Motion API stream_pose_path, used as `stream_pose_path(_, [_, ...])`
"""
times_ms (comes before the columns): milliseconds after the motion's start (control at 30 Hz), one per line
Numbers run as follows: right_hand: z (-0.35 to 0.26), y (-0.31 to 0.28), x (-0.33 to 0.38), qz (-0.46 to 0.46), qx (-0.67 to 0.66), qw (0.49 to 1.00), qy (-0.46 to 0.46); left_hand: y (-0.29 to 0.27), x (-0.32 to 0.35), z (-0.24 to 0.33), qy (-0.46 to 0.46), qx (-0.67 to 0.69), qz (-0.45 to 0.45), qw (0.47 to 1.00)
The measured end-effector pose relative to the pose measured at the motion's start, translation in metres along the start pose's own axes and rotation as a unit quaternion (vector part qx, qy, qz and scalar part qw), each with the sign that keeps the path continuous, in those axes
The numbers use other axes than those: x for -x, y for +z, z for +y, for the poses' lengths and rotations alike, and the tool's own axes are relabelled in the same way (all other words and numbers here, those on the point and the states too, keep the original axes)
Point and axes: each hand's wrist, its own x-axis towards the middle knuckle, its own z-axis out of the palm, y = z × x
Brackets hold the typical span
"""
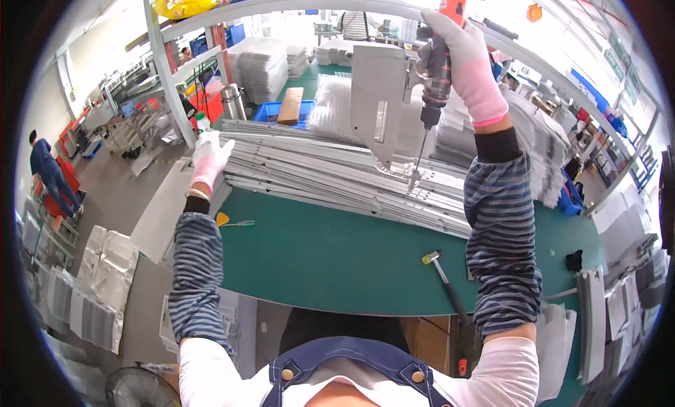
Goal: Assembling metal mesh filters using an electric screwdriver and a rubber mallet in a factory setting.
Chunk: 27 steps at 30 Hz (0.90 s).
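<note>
My right hand (467,62), in a white and pink glove, grips a dark power screwdriver (437,76) with a red end. Its long thin bit points down to a small metal fitting (413,178) on a stack of long pale metal strips (309,164). Beside the tool stands a grey metal plate (365,90) with a slot. My left hand (209,157), gloved alike, is at the strips' left end with its fingers apart. A green-capped bottle (202,121) is just beyond it; I cannot tell whether they touch.
On the green tabletop (316,259) lie a yellow-headed hammer (441,270) and a small yellow-handled tool (223,219). Behind the strips are a blue bin (264,113) with a brown block (290,106), a steel flask (233,101) and stacked sheets (259,69). A person (48,168) stands far left.
</note>
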Motion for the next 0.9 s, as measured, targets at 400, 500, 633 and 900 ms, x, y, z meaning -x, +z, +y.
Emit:
stream_pose_path(400, [0.063, -0.047, -0.047, -0.228, -0.167, 0.957, 0.059, 0.027, 0.019, -0.079, -0.088, -0.149, -0.230, 0.958])
stream_pose_path(500, [0.149, -0.086, -0.079, -0.206, 0.182, 0.961, 0.000, 0.023, 0.003, -0.084, -0.095, -0.131, -0.304, 0.939])
stream_pose_path(633, [0.244, -0.153, -0.067, -0.084, -0.042, 0.974, 0.207, 0.045, -0.023, -0.053, -0.080, -0.114, -0.266, 0.954])
stream_pose_path(900, [0.256, -0.010, -0.006, -0.316, 0.653, 0.688, -0.026, 0.071, -0.029, -0.121, -0.072, -0.105, -0.240, 0.962])
